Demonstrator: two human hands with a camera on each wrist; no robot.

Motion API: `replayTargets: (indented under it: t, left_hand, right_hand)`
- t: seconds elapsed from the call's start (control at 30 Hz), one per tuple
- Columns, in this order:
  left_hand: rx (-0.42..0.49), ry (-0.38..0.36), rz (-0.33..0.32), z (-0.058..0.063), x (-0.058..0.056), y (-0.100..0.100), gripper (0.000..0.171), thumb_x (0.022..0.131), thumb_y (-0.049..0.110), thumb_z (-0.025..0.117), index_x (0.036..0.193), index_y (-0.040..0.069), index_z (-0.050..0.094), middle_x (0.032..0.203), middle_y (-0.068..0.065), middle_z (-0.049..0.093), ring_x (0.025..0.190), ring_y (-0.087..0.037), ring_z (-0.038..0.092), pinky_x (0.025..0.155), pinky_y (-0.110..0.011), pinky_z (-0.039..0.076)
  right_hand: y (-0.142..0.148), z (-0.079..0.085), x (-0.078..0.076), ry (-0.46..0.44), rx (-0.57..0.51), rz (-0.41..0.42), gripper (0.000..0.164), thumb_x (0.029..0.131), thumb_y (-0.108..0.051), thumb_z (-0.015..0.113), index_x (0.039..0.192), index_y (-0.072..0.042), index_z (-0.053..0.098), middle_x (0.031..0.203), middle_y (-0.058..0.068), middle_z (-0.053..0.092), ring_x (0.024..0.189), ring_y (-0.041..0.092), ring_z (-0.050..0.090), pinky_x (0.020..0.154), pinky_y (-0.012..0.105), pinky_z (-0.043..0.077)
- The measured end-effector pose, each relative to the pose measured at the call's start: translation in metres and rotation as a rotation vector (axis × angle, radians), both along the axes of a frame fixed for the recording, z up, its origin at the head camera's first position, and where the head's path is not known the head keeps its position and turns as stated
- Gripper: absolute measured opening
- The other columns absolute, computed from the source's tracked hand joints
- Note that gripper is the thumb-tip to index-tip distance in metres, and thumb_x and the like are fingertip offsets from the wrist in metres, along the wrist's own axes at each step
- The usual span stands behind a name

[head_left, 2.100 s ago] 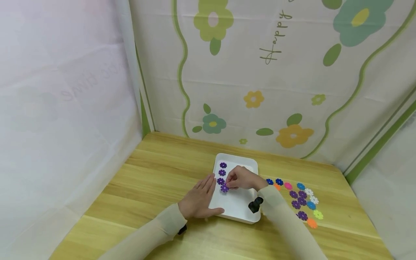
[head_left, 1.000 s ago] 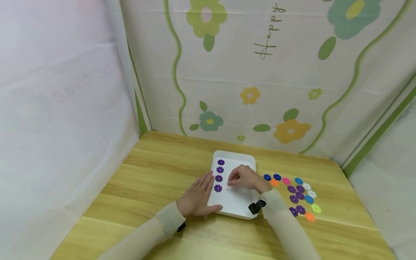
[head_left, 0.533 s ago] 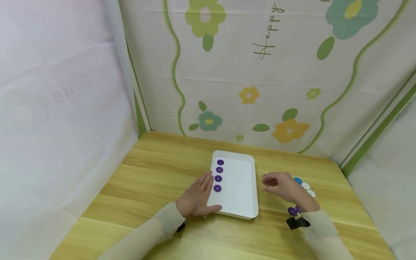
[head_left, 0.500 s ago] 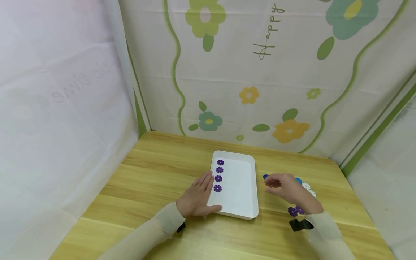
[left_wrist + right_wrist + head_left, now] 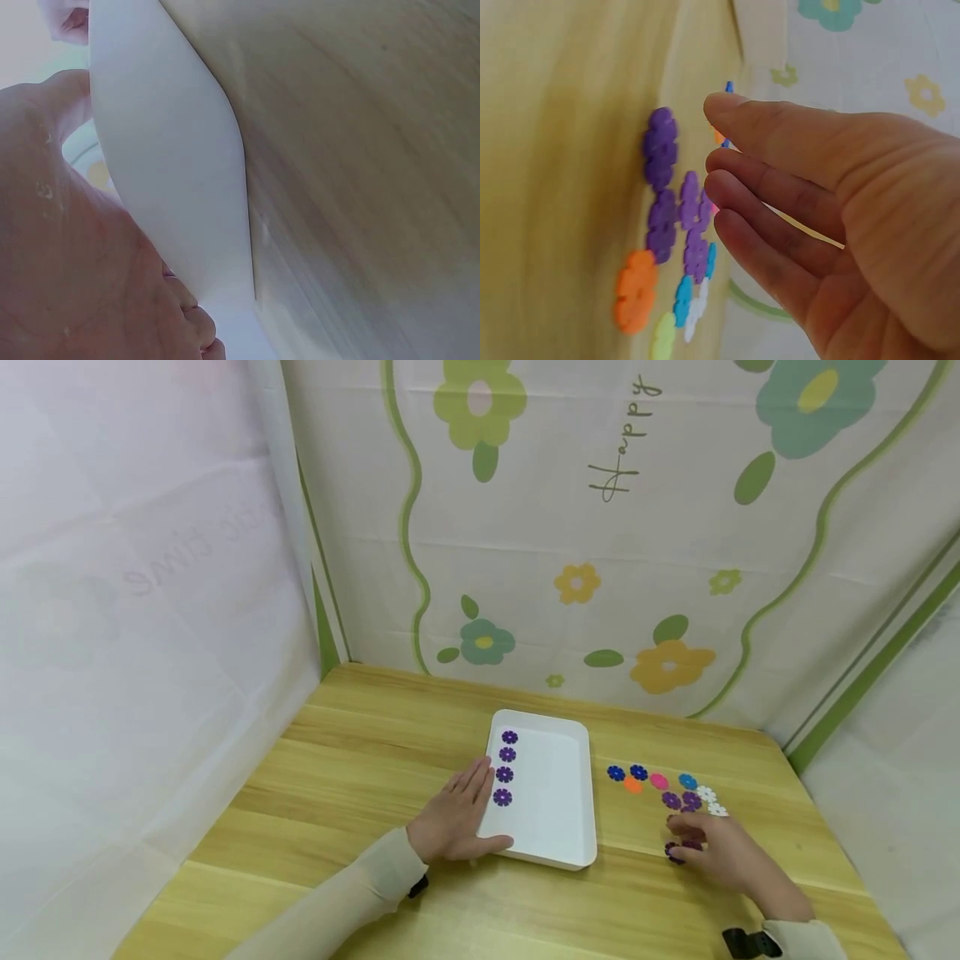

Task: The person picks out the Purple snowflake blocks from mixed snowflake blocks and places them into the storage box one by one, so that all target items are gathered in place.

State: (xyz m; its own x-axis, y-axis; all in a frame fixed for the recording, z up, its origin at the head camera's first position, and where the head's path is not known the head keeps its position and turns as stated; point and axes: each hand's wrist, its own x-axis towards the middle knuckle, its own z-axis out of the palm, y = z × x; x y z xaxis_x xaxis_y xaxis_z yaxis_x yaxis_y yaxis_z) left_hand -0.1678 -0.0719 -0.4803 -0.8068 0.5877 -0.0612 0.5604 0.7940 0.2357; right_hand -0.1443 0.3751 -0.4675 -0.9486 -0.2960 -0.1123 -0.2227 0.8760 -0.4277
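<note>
A white tray holds a column of several purple flower-shaped discs along its left side. My left hand rests at the tray's left edge, fingers extended over the rim and thumb at the near corner; in the left wrist view it lies against the tray's outer wall. To the right of the tray, my right hand is over loose discs, with thumb and fingers apart beside dark purple discs. Nothing sits between its fingers in the right wrist view. Some discs are hidden beneath that hand in the head view.
On the wooden table right of the tray lie blue discs, a pink disc, orange discs, white discs and a yellow-green disc. Flower-printed cloth walls the back and sides.
A purple disc from my right hand now lies fourth in the tray's column. That hand has moved right, off the tray to the loose discs. My left hand has stayed at the tray.
</note>
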Motion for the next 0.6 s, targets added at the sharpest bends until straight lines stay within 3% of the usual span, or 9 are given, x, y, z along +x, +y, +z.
replayTargets:
  t: [0.27, 0.6]
  left_hand:
    - [0.021, -0.008, 0.002, 0.0, 0.001, -0.001, 0.107, 0.099, 0.074, 0.047, 0.166, -0.005, 0.019, 0.178, -0.021, 0.01, 0.166, -0.035, 0.015, 0.133, -0.051, 0.026]
    - [0.019, 0.006, -0.004, 0.001, -0.001, -0.001, 0.107, 0.099, 0.073, 0.047, 0.166, -0.005, 0.02, 0.177, -0.022, 0.011, 0.166, -0.036, 0.015, 0.132, -0.051, 0.027]
  right_hand:
    - [0.005, -0.013, 0.0, 0.034, 0.054, 0.029, 0.035, 0.084, -0.019, 0.089, 0.115, -0.008, 0.078, 0.106, 0.0, 0.08, 0.092, 0.017, 0.075, 0.079, 0.03, 0.063]
    - [0.009, -0.016, -0.006, -0.052, -0.013, 0.012, 0.032, 0.086, -0.024, 0.087, 0.114, -0.011, 0.078, 0.101, -0.004, 0.076, 0.084, 0.0, 0.064, 0.072, 0.022, 0.057]
